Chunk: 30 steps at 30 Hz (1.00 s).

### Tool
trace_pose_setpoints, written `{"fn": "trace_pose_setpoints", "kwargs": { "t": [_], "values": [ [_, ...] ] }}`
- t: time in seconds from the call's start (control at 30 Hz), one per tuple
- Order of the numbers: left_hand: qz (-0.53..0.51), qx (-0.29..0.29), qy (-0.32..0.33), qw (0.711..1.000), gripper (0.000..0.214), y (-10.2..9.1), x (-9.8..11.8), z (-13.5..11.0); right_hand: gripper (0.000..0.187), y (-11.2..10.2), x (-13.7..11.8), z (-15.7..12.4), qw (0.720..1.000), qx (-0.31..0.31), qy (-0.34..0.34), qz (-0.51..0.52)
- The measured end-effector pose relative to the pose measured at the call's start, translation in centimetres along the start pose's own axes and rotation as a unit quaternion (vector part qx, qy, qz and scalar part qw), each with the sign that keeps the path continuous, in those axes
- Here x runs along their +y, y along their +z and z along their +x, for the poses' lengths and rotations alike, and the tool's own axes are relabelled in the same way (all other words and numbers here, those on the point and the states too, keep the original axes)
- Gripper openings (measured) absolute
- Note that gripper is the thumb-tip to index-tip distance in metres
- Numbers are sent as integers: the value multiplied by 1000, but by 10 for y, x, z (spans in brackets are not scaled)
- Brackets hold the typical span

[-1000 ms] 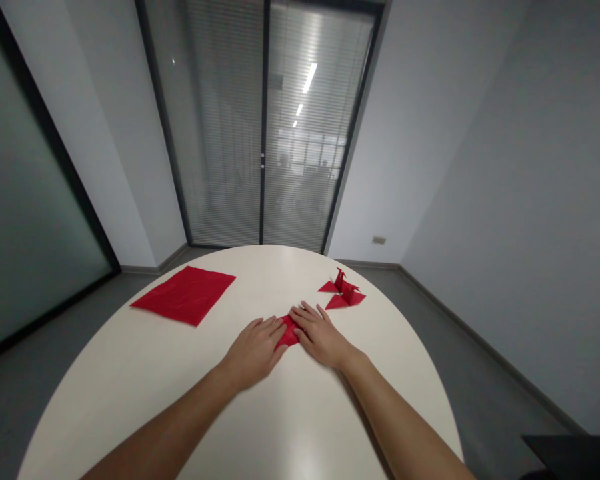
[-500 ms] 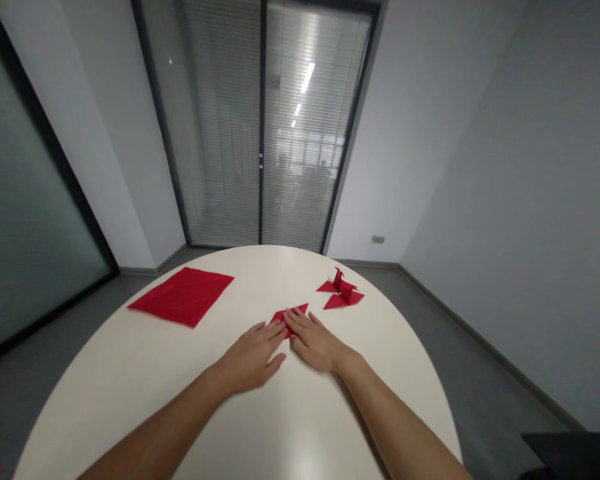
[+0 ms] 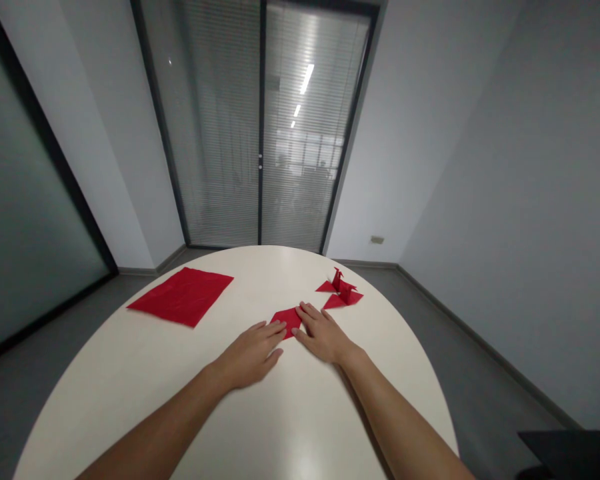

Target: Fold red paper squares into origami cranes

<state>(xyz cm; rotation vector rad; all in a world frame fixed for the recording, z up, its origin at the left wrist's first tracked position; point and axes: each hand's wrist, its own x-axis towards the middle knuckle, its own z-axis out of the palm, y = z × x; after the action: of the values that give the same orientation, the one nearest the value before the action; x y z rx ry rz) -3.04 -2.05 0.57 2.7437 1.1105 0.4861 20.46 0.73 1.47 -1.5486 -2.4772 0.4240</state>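
A small folded piece of red paper (image 3: 287,320) lies on the round white table (image 3: 280,427) between my hands. My left hand (image 3: 253,353) is flat, its fingertips resting on the paper's left part. On the paper's right edge lie the fingers of my right hand (image 3: 324,335), stretched out, with the thumb on the near side. Part of the right edge is hidden under those fingers. Neither hand grips anything.
Two red paper cranes (image 3: 341,292) stand close together beyond my right hand. A larger sheet of red paper (image 3: 185,297) is spread out at the table's left. Glass doors with blinds (image 3: 260,133) are behind the table, and a dark object (image 3: 570,453) is at the lower right.
My right hand has slid to the right across the folded paper, baring its middle. The paper's upper right corner is now covered. My left hand has stayed nearly in place.
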Motion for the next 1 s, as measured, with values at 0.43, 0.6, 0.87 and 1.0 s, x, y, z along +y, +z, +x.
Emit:
{"fn": "trace_pose_setpoints", "kwargs": {
  "t": [0.43, 0.6, 0.87, 1.0],
  "values": [
    [43, 64, -44, 996, 32, -2, -6, 5, 75, 2, 1, 1, 1000, 2, -21, -13],
    [44, 63, -63, 995, 31, 0, -10, 5, 74, -1, 0, 1, 998, -10, -64, -1],
    [27, 78, -89, 993, 28, 0, -9, 6, 63, -4, -9, -2, 997, 38, -63, -39],
    [1, 81, -97, 992, 27, -1, -9, 6, 55, -8, -12, -2, 993, 62, -93, -48]
  ]
}}
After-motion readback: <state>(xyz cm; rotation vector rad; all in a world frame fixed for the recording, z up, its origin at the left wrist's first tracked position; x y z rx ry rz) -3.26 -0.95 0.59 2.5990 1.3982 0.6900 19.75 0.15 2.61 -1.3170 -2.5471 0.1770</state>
